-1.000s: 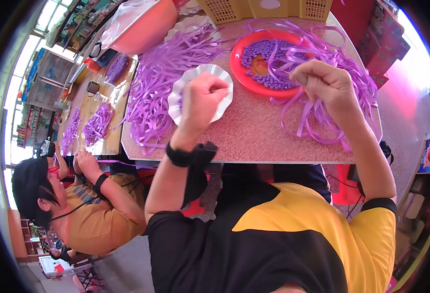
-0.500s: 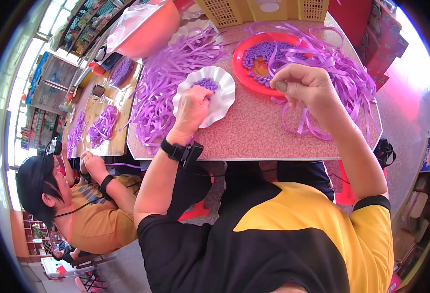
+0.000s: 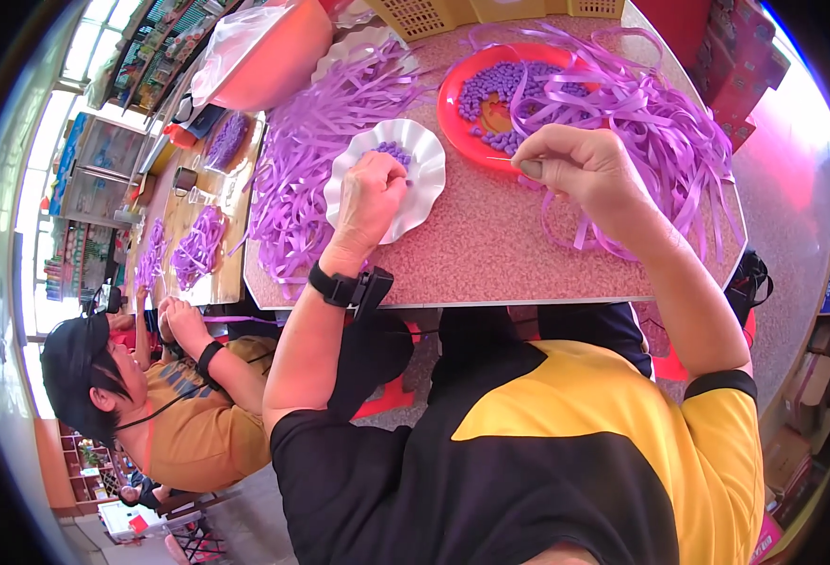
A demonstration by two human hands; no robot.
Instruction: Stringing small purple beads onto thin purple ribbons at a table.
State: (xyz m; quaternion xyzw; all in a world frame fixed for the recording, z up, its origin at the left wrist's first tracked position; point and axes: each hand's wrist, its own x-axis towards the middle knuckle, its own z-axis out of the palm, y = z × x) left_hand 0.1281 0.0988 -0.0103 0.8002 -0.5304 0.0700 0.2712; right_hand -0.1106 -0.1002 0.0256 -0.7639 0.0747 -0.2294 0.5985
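Apparently picking among purple beads (image 3: pixel 394 151) in the white dish (image 3: pixel 424 193), upper left of centre, with a left hand (image 3: pixel 373 196) curled too closely to tell its contents; pinching a thin strand (image 3: pixel 500 158) in the right hand (image 3: pixel 585 174), by the red plate (image 3: pixel 449 111). Calling next, seemingly, for steady fingertips. Farther left with the right hand than a second earlier.

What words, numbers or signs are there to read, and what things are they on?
There are none I can read clearly.
Red boxes on the right: the marks are too small and blurred.
Orange-brown shirt on the co-worker: the dark print is too blurred.
Red plate and white wavy-edged dish: no writing shows.
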